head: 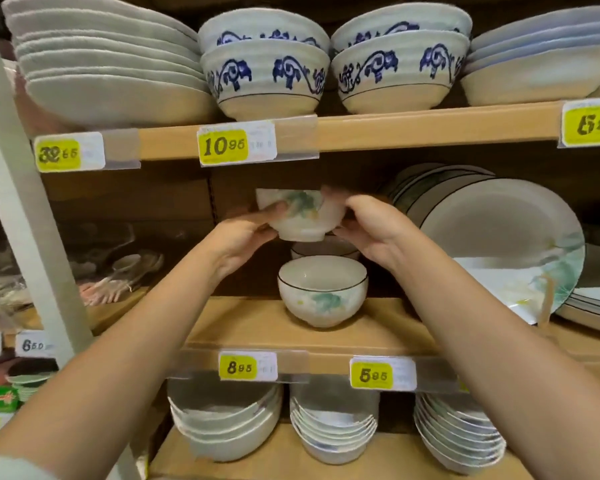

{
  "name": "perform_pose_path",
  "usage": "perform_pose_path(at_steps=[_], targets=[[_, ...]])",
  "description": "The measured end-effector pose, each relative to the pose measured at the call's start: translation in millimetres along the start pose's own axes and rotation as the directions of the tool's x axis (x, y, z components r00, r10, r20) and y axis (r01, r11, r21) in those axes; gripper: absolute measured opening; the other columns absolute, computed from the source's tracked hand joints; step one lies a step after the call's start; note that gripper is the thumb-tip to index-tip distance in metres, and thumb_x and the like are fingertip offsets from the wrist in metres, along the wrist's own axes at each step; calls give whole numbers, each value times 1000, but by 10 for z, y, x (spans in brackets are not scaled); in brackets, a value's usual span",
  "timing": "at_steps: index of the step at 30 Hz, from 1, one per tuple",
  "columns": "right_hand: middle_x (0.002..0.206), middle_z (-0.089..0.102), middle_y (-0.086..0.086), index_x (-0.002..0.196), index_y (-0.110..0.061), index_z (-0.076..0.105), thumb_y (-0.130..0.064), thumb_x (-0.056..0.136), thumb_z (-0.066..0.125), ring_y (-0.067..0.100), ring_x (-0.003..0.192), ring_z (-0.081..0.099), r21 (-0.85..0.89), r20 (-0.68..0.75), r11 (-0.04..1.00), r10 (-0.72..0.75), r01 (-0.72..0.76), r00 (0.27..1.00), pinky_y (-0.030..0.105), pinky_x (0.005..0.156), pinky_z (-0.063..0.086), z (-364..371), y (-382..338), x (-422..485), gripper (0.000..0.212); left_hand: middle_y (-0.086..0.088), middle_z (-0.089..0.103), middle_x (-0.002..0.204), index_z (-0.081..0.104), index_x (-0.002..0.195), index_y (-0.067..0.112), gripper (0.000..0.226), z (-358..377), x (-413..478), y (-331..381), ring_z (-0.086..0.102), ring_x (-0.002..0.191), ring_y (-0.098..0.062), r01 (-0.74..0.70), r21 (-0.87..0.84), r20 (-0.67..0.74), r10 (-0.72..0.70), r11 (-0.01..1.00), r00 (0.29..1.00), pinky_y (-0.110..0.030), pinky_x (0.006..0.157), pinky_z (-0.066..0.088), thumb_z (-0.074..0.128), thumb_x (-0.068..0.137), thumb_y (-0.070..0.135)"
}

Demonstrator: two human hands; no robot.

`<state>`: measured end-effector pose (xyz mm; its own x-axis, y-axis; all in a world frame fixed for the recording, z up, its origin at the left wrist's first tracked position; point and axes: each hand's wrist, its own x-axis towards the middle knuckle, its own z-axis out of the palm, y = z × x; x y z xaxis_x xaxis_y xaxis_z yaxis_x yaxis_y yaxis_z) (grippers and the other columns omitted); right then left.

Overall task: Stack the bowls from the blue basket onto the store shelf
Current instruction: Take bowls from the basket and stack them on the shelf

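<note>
Both my hands hold a small white bowl with a green leaf print up in the middle shelf bay. My left hand grips its left side and my right hand grips its right side. The bowl hovers just above another bowl's rim further back on the shelf. A matching bowl with a dark rim stands upright on the wooden shelf in front, below my hands. The blue basket is out of view.
Large plates lean at the right of the same shelf. Blue-patterned bowls and white plates fill the shelf above, close over the held bowl. Bowl stacks sit on the shelf below. A white upright post stands at the left.
</note>
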<state>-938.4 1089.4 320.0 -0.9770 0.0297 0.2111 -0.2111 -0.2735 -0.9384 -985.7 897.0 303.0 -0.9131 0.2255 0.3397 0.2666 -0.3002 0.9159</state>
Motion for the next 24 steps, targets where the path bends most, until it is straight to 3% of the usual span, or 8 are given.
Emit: perform_pose_path(at_steps=[2, 5, 8, 10, 14, 17, 21, 24], targets=[[113, 66, 12, 109, -12, 65, -16, 86, 66, 27, 109, 61, 31, -89, 999, -14, 17, 996, 43, 99, 50, 99, 29, 236, 23, -7, 68, 121, 57, 128, 9, 60, -76, 318, -37, 59, 120, -24, 7, 7, 46, -8, 1000, 999, -41, 101, 48, 73, 70, 17], [110, 63, 12, 111, -13, 59, -25, 88, 60, 28, 101, 62, -64, -175, 997, -47, 36, 983, 43, 90, 53, 204, 65, 583, 26, -4, 61, 132, 47, 138, 13, 68, -159, 723, -121, 58, 121, -18, 25, 48, 161, -33, 999, 986, -34, 102, 46, 70, 74, 19], [113, 60, 13, 112, -15, 55, -26, 91, 54, 29, 100, 60, -165, -259, 986, -39, -5, 965, 38, 78, 53, 229, 75, 964, 24, -5, 62, 126, 45, 138, 9, 58, -224, 1073, -252, 57, 121, -20, 53, 41, 183, -60, 998, 981, -29, 97, 48, 65, 83, 7], [106, 60, 12, 98, -18, 54, -27, 93, 53, 27, 92, 60, -212, -336, 975, -10, -65, 942, 39, 81, 53, 235, 86, 1206, 11, -6, 63, 124, 46, 137, 6, 52, -244, 1246, -344, 55, 123, -23, 67, 41, 174, -73, 997, 982, -28, 96, 49, 62, 88, 1], [106, 63, 13, 82, -17, 53, -28, 95, 45, 26, 95, 63, -343, -405, 929, -11, -140, 914, 38, 92, 52, 203, 146, 1598, 19, -5, 63, 119, 46, 135, 7, 50, -274, 1478, -522, 64, 104, -14, 37, 53, 156, -45, 998, 987, -22, 85, 55, 63, 88, 0], [117, 63, 15, 97, -12, 59, -24, 95, 42, 31, 110, 62, -424, -381, 887, 7, -182, 924, 45, 99, 49, 143, 188, 1780, 22, -1, 65, 115, 49, 130, 11, 47, -302, 1621, -615, 66, 99, -10, 46, 72, 164, -57, 996, 985, -18, 81, 55, 66, 87, 3], [111, 61, 18, 84, -9, 57, -16, 96, 41, 30, 104, 62, -467, -388, 848, 56, -249, 920, 41, 96, 49, 4, 280, 1921, 21, 0, 61, 124, 55, 125, 14, 48, -320, 1782, -757, 59, 110, -11, 69, 284, 134, -110, 956, 985, -16, 82, 44, 74, 81, 14], [106, 60, 15, 102, -6, 58, -17, 98, 41, 25, 84, 61, -474, -432, 831, 68, -291, 899, 35, 80, 49, -102, 367, 1974, 20, -1, 60, 130, 56, 128, 18, 58, -328, 1890, -917, 54, 116, -15, 94, 441, 126, -165, 893, 978, -26, 91, 38, 79, 76, 28]])
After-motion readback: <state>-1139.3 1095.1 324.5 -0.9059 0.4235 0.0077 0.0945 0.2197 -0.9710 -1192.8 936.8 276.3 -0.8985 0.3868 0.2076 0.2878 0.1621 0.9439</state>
